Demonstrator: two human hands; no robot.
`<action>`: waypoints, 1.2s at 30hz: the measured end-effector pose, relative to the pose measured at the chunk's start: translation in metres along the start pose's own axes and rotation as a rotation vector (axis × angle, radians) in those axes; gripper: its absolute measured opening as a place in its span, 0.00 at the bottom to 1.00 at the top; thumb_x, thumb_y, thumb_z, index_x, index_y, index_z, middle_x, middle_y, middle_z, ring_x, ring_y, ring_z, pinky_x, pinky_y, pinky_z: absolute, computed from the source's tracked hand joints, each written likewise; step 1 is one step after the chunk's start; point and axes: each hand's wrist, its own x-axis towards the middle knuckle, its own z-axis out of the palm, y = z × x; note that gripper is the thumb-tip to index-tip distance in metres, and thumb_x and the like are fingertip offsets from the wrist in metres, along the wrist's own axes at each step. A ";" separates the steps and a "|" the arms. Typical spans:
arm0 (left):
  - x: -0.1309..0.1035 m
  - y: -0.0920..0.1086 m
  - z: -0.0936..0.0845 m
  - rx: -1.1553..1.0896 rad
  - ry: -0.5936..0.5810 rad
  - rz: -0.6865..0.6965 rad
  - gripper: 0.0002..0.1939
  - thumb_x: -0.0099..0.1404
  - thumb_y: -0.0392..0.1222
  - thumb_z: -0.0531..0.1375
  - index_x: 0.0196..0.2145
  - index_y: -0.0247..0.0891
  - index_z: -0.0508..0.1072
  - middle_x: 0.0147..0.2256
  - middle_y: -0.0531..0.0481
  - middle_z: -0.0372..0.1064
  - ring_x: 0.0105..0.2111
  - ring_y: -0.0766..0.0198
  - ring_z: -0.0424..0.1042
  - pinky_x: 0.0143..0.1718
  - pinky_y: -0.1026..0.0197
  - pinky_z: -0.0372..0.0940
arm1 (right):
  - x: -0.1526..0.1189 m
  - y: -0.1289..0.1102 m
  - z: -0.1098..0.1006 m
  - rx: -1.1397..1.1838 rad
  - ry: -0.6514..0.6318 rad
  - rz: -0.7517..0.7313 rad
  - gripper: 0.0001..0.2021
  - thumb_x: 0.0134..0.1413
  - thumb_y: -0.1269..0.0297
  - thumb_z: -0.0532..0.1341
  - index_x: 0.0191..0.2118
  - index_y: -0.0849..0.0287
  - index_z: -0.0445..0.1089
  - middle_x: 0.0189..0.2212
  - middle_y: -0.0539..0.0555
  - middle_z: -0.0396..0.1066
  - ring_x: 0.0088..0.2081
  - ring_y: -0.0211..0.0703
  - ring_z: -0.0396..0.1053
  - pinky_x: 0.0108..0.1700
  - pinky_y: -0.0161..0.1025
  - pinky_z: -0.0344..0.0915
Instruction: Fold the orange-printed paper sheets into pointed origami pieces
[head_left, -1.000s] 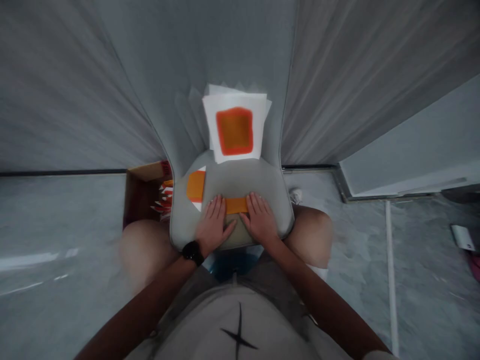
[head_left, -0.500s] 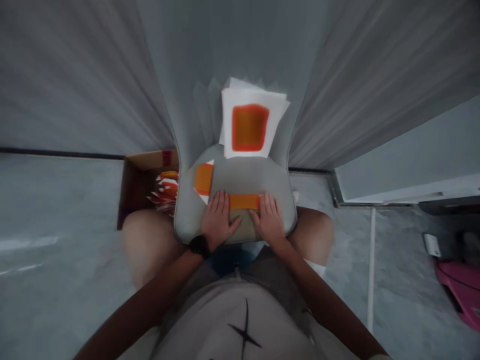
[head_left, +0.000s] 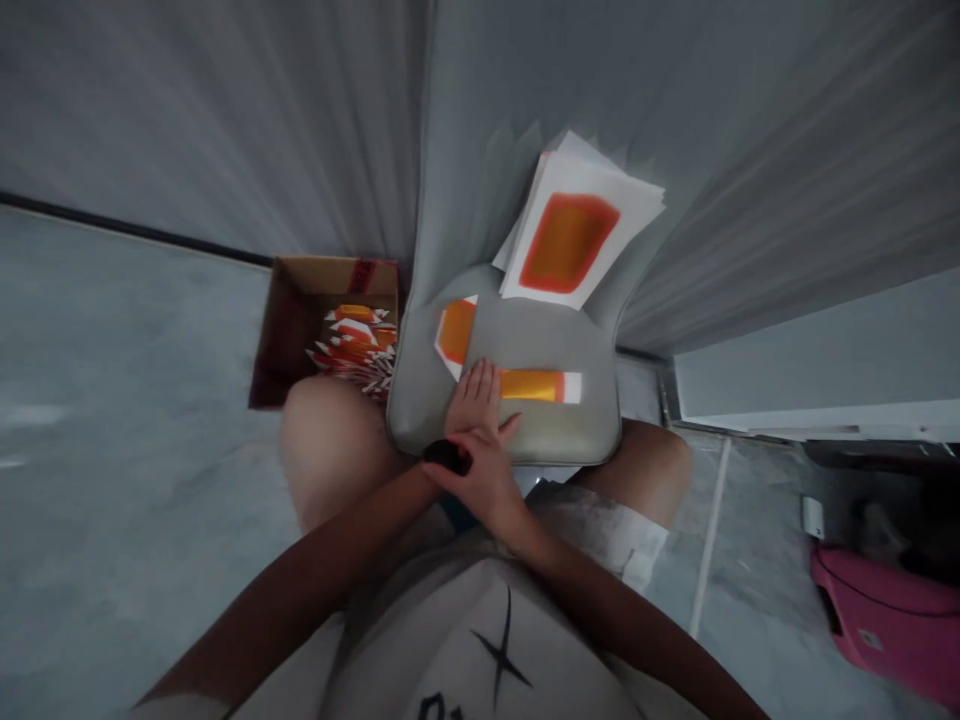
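We are resting our left hand, fingers flat and together, thumb apart, on the left end of a narrow, folded orange-and-white paper strip, which is lying on the grey padded chair seat. Our right hand is touching the black wristwatch; whether it is gripping, we cannot tell. We are judging the strip light, thin and easily creased, its uncovered white end offering the clearest hold.
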 end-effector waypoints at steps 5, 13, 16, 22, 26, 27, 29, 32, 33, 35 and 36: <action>0.000 -0.002 0.003 -0.009 0.009 0.014 0.47 0.71 0.57 0.57 0.73 0.18 0.48 0.74 0.25 0.45 0.75 0.40 0.44 0.75 0.40 0.44 | -0.006 0.007 -0.008 0.060 -0.003 -0.051 0.22 0.53 0.47 0.75 0.46 0.57 0.79 0.38 0.57 0.76 0.40 0.50 0.74 0.46 0.47 0.74; -0.001 0.000 -0.008 0.044 -0.019 0.051 0.42 0.73 0.50 0.54 0.73 0.17 0.50 0.74 0.25 0.44 0.76 0.40 0.41 0.75 0.39 0.43 | 0.051 0.072 -0.059 -0.213 0.259 -0.173 0.27 0.76 0.50 0.48 0.65 0.62 0.68 0.62 0.67 0.70 0.65 0.57 0.66 0.69 0.58 0.61; 0.001 0.005 -0.013 0.005 -0.013 0.017 0.45 0.72 0.56 0.55 0.72 0.17 0.51 0.73 0.23 0.46 0.75 0.39 0.43 0.74 0.38 0.45 | 0.068 0.109 -0.063 -0.407 0.175 -0.168 0.30 0.76 0.50 0.43 0.70 0.64 0.63 0.70 0.68 0.61 0.71 0.59 0.57 0.72 0.61 0.53; 0.001 0.006 -0.014 -0.061 0.002 0.009 0.45 0.73 0.57 0.56 0.72 0.18 0.52 0.74 0.24 0.46 0.75 0.40 0.45 0.74 0.39 0.45 | 0.056 0.146 -0.073 -0.672 0.122 -0.023 0.35 0.77 0.50 0.39 0.77 0.70 0.45 0.76 0.71 0.45 0.77 0.58 0.42 0.74 0.64 0.46; 0.000 0.006 -0.015 -0.069 -0.009 -0.013 0.46 0.73 0.58 0.55 0.73 0.18 0.49 0.74 0.26 0.45 0.76 0.42 0.43 0.75 0.41 0.42 | 0.053 0.152 -0.079 -0.740 0.187 0.106 0.34 0.76 0.51 0.37 0.77 0.69 0.44 0.76 0.71 0.45 0.77 0.59 0.42 0.73 0.64 0.47; 0.000 0.006 -0.015 -0.069 -0.017 -0.019 0.46 0.73 0.58 0.55 0.73 0.18 0.49 0.74 0.26 0.45 0.76 0.42 0.43 0.75 0.41 0.42 | 0.053 0.153 -0.080 -0.739 0.227 0.154 0.35 0.76 0.51 0.36 0.77 0.70 0.44 0.76 0.73 0.45 0.77 0.61 0.43 0.72 0.65 0.47; -0.001 0.007 -0.016 -0.070 -0.034 -0.021 0.46 0.73 0.58 0.54 0.73 0.18 0.50 0.74 0.27 0.45 0.76 0.43 0.43 0.75 0.42 0.42 | 0.053 0.154 -0.079 -0.739 0.285 0.223 0.36 0.76 0.50 0.36 0.77 0.71 0.43 0.75 0.76 0.45 0.76 0.63 0.44 0.71 0.68 0.48; -0.001 0.007 -0.018 -0.062 -0.044 -0.020 0.45 0.73 0.59 0.53 0.73 0.17 0.51 0.74 0.27 0.44 0.76 0.43 0.42 0.76 0.43 0.40 | 0.054 0.156 -0.077 -0.761 0.287 0.237 0.36 0.76 0.49 0.38 0.77 0.71 0.42 0.75 0.76 0.44 0.76 0.64 0.43 0.71 0.69 0.48; -0.001 0.007 -0.018 -0.057 -0.045 -0.020 0.46 0.73 0.59 0.53 0.73 0.17 0.51 0.75 0.27 0.43 0.76 0.43 0.42 0.76 0.43 0.39 | 0.054 0.156 -0.077 -0.767 0.285 0.235 0.36 0.76 0.49 0.38 0.77 0.71 0.43 0.75 0.76 0.44 0.76 0.64 0.43 0.71 0.69 0.48; -0.002 0.006 -0.017 -0.052 -0.043 -0.017 0.46 0.74 0.60 0.52 0.73 0.17 0.50 0.75 0.28 0.42 0.76 0.43 0.41 0.76 0.43 0.39 | 0.055 0.157 -0.075 -0.776 0.291 0.237 0.36 0.76 0.49 0.37 0.76 0.72 0.44 0.75 0.76 0.44 0.76 0.64 0.43 0.71 0.68 0.48; -0.002 0.005 -0.017 -0.051 -0.039 -0.012 0.46 0.74 0.60 0.52 0.73 0.18 0.49 0.75 0.28 0.42 0.76 0.43 0.41 0.76 0.43 0.39 | 0.055 0.157 -0.074 -0.776 0.297 0.238 0.36 0.76 0.49 0.37 0.76 0.72 0.45 0.75 0.76 0.45 0.76 0.65 0.44 0.71 0.68 0.47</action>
